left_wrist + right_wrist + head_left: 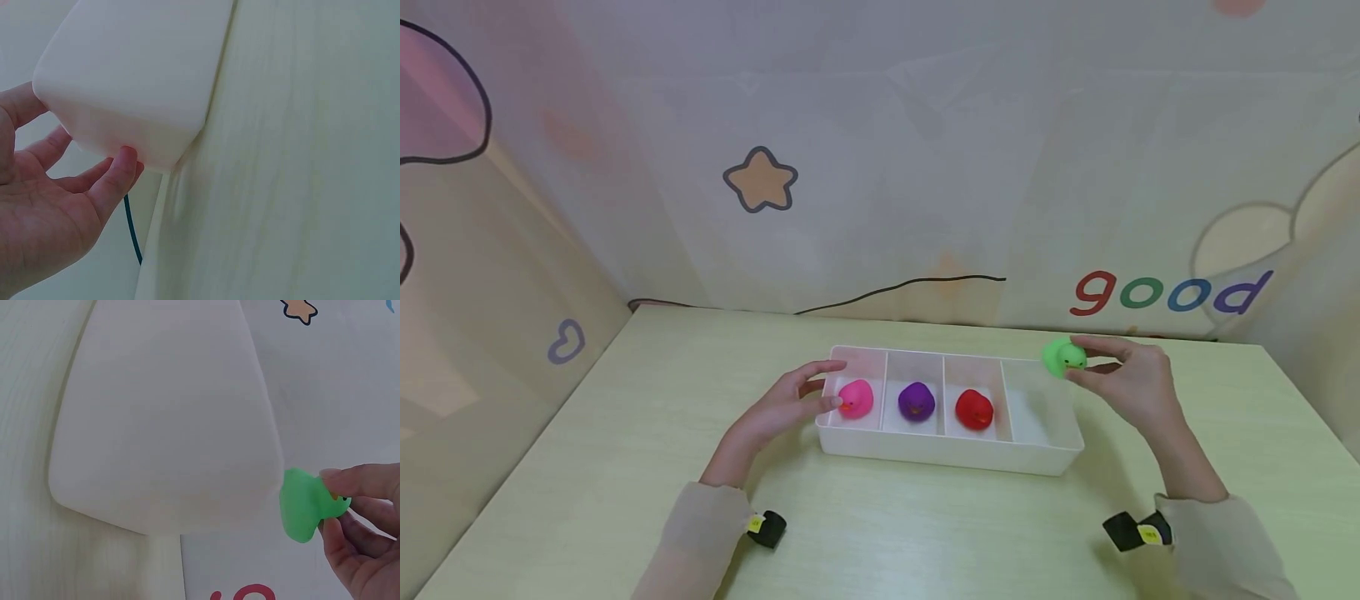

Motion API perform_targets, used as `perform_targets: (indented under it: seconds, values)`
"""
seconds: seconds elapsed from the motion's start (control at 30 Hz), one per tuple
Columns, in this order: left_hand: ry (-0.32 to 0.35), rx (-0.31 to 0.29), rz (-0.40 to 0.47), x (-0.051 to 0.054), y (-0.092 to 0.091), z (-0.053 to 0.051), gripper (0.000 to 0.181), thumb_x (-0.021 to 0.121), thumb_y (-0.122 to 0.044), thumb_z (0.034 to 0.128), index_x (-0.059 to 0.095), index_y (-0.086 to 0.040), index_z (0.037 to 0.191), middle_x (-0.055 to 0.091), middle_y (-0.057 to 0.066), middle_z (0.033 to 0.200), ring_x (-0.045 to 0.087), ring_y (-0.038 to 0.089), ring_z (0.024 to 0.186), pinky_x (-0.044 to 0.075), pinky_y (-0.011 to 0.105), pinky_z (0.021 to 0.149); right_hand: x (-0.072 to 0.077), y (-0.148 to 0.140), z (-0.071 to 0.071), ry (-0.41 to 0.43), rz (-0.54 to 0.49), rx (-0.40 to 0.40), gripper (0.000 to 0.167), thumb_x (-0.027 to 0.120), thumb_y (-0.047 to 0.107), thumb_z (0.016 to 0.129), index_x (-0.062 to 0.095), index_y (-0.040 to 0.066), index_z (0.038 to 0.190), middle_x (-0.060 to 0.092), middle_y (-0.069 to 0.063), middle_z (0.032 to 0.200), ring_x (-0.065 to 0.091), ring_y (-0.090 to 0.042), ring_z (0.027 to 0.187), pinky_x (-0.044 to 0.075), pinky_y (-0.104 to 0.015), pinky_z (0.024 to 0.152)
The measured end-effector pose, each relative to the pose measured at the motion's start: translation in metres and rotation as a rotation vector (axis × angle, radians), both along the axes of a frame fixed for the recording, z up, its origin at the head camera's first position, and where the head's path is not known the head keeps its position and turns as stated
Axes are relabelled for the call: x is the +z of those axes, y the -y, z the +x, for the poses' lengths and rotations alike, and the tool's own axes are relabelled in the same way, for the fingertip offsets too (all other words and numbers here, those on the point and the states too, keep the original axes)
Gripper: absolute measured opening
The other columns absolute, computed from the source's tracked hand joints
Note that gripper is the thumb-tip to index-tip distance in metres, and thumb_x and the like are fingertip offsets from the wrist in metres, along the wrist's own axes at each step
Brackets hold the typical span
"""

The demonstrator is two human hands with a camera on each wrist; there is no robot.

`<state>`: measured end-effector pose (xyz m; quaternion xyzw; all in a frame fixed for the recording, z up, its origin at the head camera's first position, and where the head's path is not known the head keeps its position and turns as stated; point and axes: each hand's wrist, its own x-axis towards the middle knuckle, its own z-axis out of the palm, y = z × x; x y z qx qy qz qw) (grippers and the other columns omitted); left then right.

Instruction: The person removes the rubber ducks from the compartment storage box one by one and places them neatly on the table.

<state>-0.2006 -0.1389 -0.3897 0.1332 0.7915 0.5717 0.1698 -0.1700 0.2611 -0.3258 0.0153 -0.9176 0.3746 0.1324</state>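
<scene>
In the head view, a person worked at a pale table (850, 517) with both hands on or about a white tray (940, 451) split by dividers into four compartments side by side. The left hand (777, 407) held the tray's left end, its thumb and forefinger set apart, the forefinger reaching the far corner and the thumb ending just beside a pink duck (856, 398). That duck lay in the leftmost compartment, with a purple duck (917, 402) in the next and a red duck (974, 409) in the third. The right hand (1138, 379) pinched a green duck (1060, 357) between thumb and fingers, at the tray's far right corner beside the fourth compartment. Behind the table hung a printed backdrop (887, 192) with an orange star (760, 180) and the word "good" (1170, 295). In the left wrist view, the fingers were spread and bent round the tray's end, one fingertip against the end wall and another passing behind the tray's edge. In the right wrist view, the green duck sat in a narrow pinch close by the tray's edge; whether the two touched could not be told.
</scene>
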Motion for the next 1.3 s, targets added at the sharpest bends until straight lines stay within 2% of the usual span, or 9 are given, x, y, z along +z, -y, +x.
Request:
perform_targets:
  seconds: [0.07, 0.13, 0.3, 0.43, 0.57, 0.67, 0.8, 1.13, 1.3]
  values:
    - [0.004, -0.001, 0.004, 0.001, 0.000, 0.000, 0.052, 0.062, -0.020, 0.0864, 0.043, -0.017, 0.135, 0.032, 0.005, 0.143, 0.031, 0.033, 0.130, 0.034, 0.052, 0.099, -0.002, -0.005, -0.003, -0.012, -0.022, -0.007, 0.044, 0.075, 0.009, 0.074, 0.061, -0.002, 0.114, 0.062, -0.024, 0.105, 0.058, 0.006, 0.068, 0.049, -0.012, 0.059]
    - [0.007, 0.000, 0.009, 0.001, -0.001, 0.000, 0.052, 0.062, -0.021, 0.0863, 0.043, -0.017, 0.135, 0.032, 0.005, 0.144, 0.031, 0.033, 0.130, 0.034, 0.052, 0.099, -0.008, -0.014, -0.008, -0.018, -0.042, -0.013, 0.046, 0.076, 0.012, 0.073, 0.062, -0.001, 0.114, 0.062, -0.023, 0.106, 0.060, 0.005, 0.071, 0.049, -0.011, 0.060]
    - [0.005, -0.007, 0.013, 0.002, -0.001, 0.001, 0.052, 0.061, -0.020, 0.0867, 0.042, -0.016, 0.135, 0.030, 0.007, 0.144, 0.030, 0.034, 0.131, 0.034, 0.052, 0.099, -0.051, -0.058, -0.042, -0.025, -0.118, -0.041, 0.047, 0.079, 0.028, 0.070, 0.066, 0.016, 0.113, 0.064, -0.004, 0.102, 0.065, -0.007, 0.080, 0.049, -0.012, 0.060]
    - [0.014, 0.016, -0.009, 0.001, -0.001, 0.001, 0.051, 0.062, -0.021, 0.0859, 0.044, -0.020, 0.134, 0.032, 0.005, 0.143, 0.031, 0.033, 0.130, 0.034, 0.053, 0.099, -0.072, -0.078, -0.057, -0.028, -0.130, -0.078, 0.049, 0.079, 0.034, 0.068, 0.066, 0.021, 0.113, 0.064, 0.002, 0.102, 0.062, 0.005, 0.079, 0.048, -0.011, 0.062]
    - [0.025, 0.036, -0.024, 0.001, -0.002, 0.002, 0.050, 0.063, -0.022, 0.0852, 0.046, -0.023, 0.132, 0.035, 0.003, 0.141, 0.032, 0.032, 0.130, 0.033, 0.054, 0.098, -0.049, -0.061, -0.041, 0.004, -0.194, -0.064, 0.049, 0.079, 0.024, 0.070, 0.065, 0.006, 0.113, 0.064, -0.014, 0.105, 0.060, 0.008, 0.073, 0.048, -0.010, 0.061]
    - [0.024, 0.036, -0.014, 0.001, -0.002, 0.002, 0.050, 0.063, -0.021, 0.0850, 0.046, -0.022, 0.132, 0.035, 0.003, 0.141, 0.032, 0.031, 0.130, 0.033, 0.054, 0.099, -0.030, -0.045, -0.029, 0.033, -0.173, -0.057, 0.047, 0.076, 0.018, 0.074, 0.061, -0.002, 0.114, 0.061, -0.022, 0.109, 0.056, 0.014, 0.069, 0.047, -0.009, 0.061]
    - [0.019, 0.029, -0.001, 0.001, -0.001, 0.002, 0.051, 0.063, -0.022, 0.0850, 0.045, -0.022, 0.133, 0.035, 0.003, 0.141, 0.032, 0.031, 0.130, 0.033, 0.054, 0.099, -0.021, -0.035, -0.022, 0.079, -0.104, -0.068, 0.047, 0.072, 0.014, 0.078, 0.057, -0.007, 0.117, 0.057, -0.027, 0.114, 0.049, 0.020, 0.068, 0.047, -0.008, 0.063]
    - [0.016, 0.028, -0.010, -0.001, -0.001, 0.001, 0.052, 0.063, -0.022, 0.0852, 0.044, -0.020, 0.134, 0.032, 0.003, 0.143, 0.031, 0.032, 0.130, 0.033, 0.054, 0.099, -0.037, -0.037, -0.032, 0.132, -0.066, -0.051, 0.045, 0.072, 0.009, 0.077, 0.058, -0.008, 0.115, 0.058, -0.027, 0.112, 0.048, 0.018, 0.067, 0.047, -0.008, 0.062]
    - [0.018, 0.032, -0.016, 0.000, -0.001, 0.001, 0.052, 0.063, -0.023, 0.0849, 0.045, -0.022, 0.134, 0.032, 0.003, 0.143, 0.031, 0.032, 0.130, 0.033, 0.055, 0.098, -0.045, -0.038, -0.036, 0.155, -0.013, -0.055, 0.043, 0.072, 0.009, 0.077, 0.059, -0.007, 0.115, 0.059, -0.026, 0.111, 0.064, -0.012, 0.081, 0.046, -0.009, 0.060]
